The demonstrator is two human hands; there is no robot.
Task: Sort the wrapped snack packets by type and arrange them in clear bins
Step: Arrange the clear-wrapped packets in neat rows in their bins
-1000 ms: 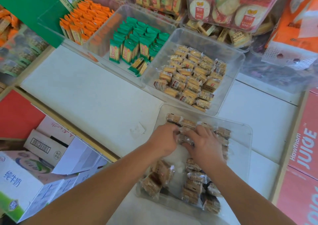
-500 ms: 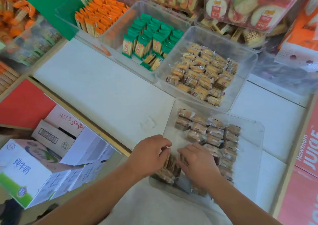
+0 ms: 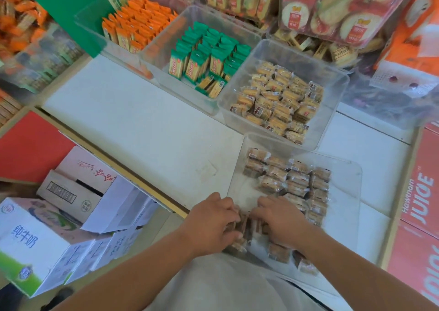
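Left hand (image 3: 211, 225) and right hand (image 3: 283, 222) curl inward, clasping a bunch of brown wrapped snack packets (image 3: 248, 227) between them at the near end of the closest clear bin (image 3: 349, 192). Neat rows of matching packets (image 3: 289, 180) fill its far end. Squeezed slick wrappers may squirt loose and muss those rows. The bin seems to overhang the counter (image 3: 142, 132), so pressing down could tip it.

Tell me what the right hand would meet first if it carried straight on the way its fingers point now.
The right hand points left and slightly away, so it first meets the bunched brown packets it is touching, then probably the left hand just beyond.
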